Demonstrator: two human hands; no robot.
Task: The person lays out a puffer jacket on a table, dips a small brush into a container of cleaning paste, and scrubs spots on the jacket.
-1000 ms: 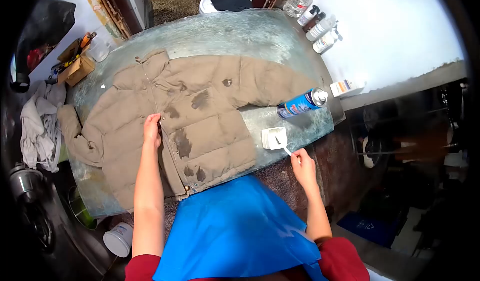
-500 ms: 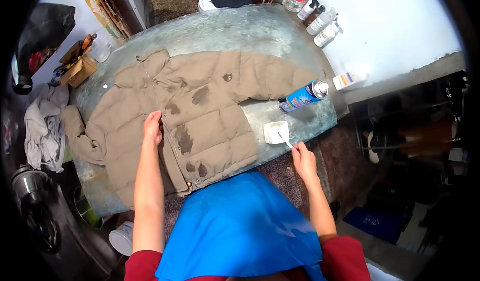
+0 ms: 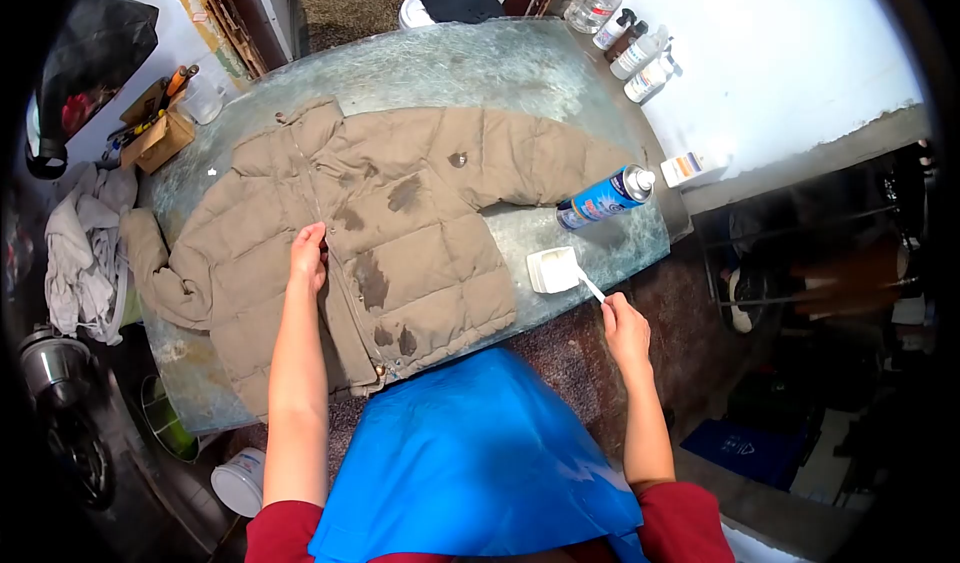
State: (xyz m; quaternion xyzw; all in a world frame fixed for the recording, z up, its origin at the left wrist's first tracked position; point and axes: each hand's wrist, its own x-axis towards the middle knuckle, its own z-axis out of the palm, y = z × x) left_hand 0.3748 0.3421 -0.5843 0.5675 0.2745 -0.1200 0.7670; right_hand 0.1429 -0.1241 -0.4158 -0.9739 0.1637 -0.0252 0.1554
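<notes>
A brown padded jacket (image 3: 445, 253) lies spread out, its front marked by several dark wet-looking patches. My left hand (image 3: 309, 258) has its fingers curled at the zip edge, gripping the jacket there. In my right hand (image 3: 627, 333) is a slim white-handled tool (image 3: 593, 288), pinched by its end. The tool's far end is at the rim of a small white square dish (image 3: 553, 270); what kind of head it has, I cannot tell. Beyond the dish stands a blue spray can (image 3: 605, 199), near the jacket's sleeve.
The jacket rests on a greenish worktable (image 3: 400, 63). Several bottles (image 3: 640, 53) line the wall side, with a small white box (image 3: 683, 169) nearer me. At the left are a cardboard box (image 3: 160, 141) of tools and a pile of pale cloths (image 3: 85, 248).
My right hand has moved slightly right and toward me, drawing the white-handled tool back toward the dish's rim. My left hand stays at the jacket's zip edge.
</notes>
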